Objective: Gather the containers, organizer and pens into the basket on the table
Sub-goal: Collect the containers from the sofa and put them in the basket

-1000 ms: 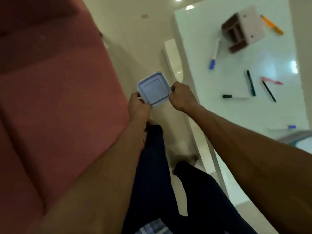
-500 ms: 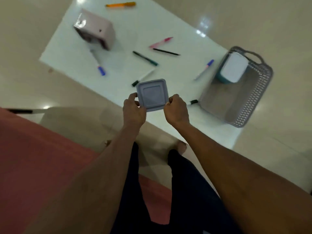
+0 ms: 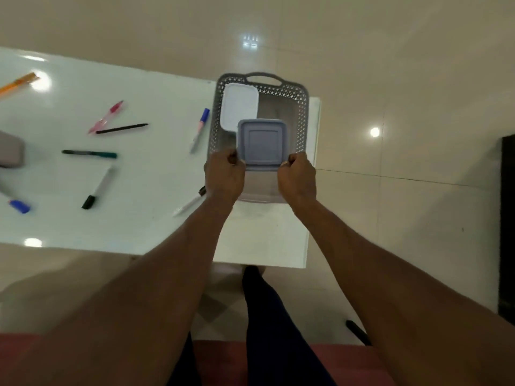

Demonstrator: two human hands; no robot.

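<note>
1. While the white table is being looked down on from above, a square grey-lidded container is being held over the grey basket at the table's right end.
2. The container is being gripped at its near corners: the left hand is being kept curled on the left corner, the right hand on the right corner.
3. A white-lidded container is being kept inside the basket, at its far left, partly covered by the held one.
4. A blue-capped pen is lying on the table just beside the basket's left wall.
5. A white marker is being partly hidden under the left forearm.
6. Farther left, a pink pen, a black pen, a green marker and a black-capped marker are lying scattered, apart from the basket.
7. At the left edge, an orange pen, a blue cap and the corner of the organizer are being cut off by the frame.
</note>
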